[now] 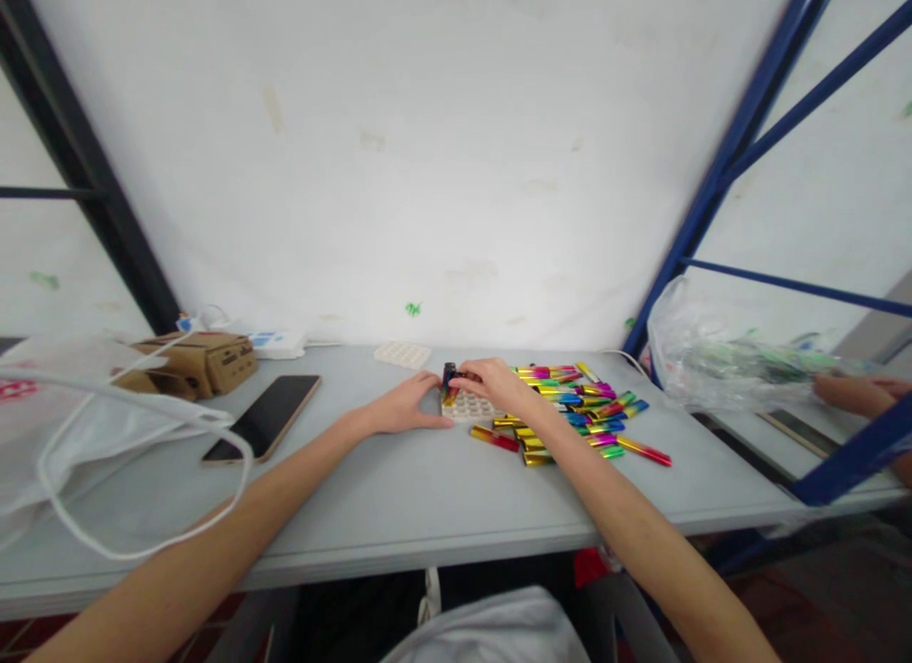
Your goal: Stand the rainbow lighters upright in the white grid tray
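A small off-white tray [466,406] with rows of round holes lies on the grey table. My left hand [406,406] rests at its left end, thumb at the near corner and fingers at the far one, gripping it between them. Over the same end, my right hand [491,380] pinches a dark item beside a short upright tube [448,386] with a black top and a shiny gold-red lower part. Whether the two are one piece I cannot tell. Right of the tray, partly behind my right forearm, lies a loose heap of shiny multicoloured metallic tubes [605,408].
A second off-white holed sheet [403,354] lies near the wall. To the left are a phone [267,418], a brown cardboard box [229,361], a white cable [92,549] and a plastic bag [43,435]. Beyond the blue post [684,236], another person's hand [851,394] touches a clear bag [741,364].
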The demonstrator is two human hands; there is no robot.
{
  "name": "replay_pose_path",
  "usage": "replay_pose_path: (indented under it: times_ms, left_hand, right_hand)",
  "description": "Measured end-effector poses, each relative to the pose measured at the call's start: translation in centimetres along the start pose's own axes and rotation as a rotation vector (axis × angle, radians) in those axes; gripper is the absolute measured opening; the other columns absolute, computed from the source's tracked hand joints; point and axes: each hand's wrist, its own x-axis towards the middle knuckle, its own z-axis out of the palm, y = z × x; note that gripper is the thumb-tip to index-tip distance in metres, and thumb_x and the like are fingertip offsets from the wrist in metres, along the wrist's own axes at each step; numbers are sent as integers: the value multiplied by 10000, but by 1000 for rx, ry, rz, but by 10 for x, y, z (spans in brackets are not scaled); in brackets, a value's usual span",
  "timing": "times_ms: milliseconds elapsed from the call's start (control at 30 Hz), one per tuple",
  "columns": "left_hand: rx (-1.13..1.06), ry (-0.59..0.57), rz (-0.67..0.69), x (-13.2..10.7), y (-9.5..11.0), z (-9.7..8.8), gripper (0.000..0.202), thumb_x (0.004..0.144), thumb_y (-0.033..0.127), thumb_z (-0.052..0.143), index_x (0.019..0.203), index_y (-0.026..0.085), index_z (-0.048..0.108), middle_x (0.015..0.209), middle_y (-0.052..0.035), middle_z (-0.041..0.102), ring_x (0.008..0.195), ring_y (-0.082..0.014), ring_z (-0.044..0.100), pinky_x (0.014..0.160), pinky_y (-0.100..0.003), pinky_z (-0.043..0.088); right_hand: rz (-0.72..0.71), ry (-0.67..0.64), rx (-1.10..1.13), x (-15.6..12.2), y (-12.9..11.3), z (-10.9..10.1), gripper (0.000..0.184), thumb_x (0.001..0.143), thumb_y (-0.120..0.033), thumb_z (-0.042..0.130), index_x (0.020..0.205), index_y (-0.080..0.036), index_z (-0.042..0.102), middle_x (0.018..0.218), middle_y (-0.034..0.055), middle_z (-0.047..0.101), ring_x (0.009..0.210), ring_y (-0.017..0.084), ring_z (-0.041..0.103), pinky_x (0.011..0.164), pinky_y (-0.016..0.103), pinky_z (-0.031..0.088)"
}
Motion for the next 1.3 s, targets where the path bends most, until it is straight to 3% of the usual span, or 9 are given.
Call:
replay_pose_path:
  times_ms: [167,267,433,567,667,800,1033,1300]
  left_hand:
    - [28,-8,-20,1,2,0,699,754,691,717,1232,192,607,1289,-126,631,1153,-330,602,1024,-432,466]
    - [31,-17,-24,1,1,0,687,756,691,715,1220,197,608,1265,-125,636,1133,-325,610,1008,-429,475]
    - [37,-20,-29,2,1,-1,716,747,699,711,1229,182,594,1256,-126,628,1152,-328,608,1038,-419,464]
    - [53,-17,-43,2,1,-1,739,737,725,698,1221,175,600,1277,-132,628,1167,-339,610,1042,-409,466]
    - [57,-16,-56,2,1,-1,762,735,731,698,1232,163,600,1302,-143,622,1176,-348,610,1041,-409,469]
    - [61,-21,-56,2,1,-1,766,736,725,703,1244,163,594,1311,-147,621,1183,-348,609,1049,-422,471]
    - [91,-21,-53,1,3,-2,757,747,724,696,1236,155,595,1304,-152,627,1186,-341,612,1056,-410,469]
    - [87,-15,-37,2,1,-1,754,748,729,694,1219,147,606,1295,-153,634,1169,-336,620,1042,-410,478]
  right_hand:
    - [110,69,-61,3,-2,9,346,873,-565,710,827,-223,727,705,34,675,642,174,563,645,268,347]
    - [131,51,-65,4,-6,6,416,858,-611,700,743,-212,717,645,24,651,592,154,525,621,269,316]
    - [152,44,-24,-16,-4,-38,405,968,-516,580,798,-186,740,643,6,670,588,142,522,608,257,343]
    - [219,-69,-17,-54,4,-77,205,912,-375,670,858,-207,774,837,44,761,737,196,641,696,275,435]
    - [240,-166,-81,-83,9,-91,105,877,-291,706,877,-223,785,918,57,770,827,227,670,767,302,454]
    - [221,-253,-133,-99,14,-89,114,874,-283,724,953,-228,784,1007,62,760,932,244,669,848,329,453]
    - [113,-362,-232,-86,7,-75,121,910,-271,691,949,-194,777,993,86,715,1006,257,626,917,370,458]
    - [24,-179,-174,-95,13,-67,118,954,-257,611,927,-191,705,1074,92,662,1048,226,620,964,371,482]
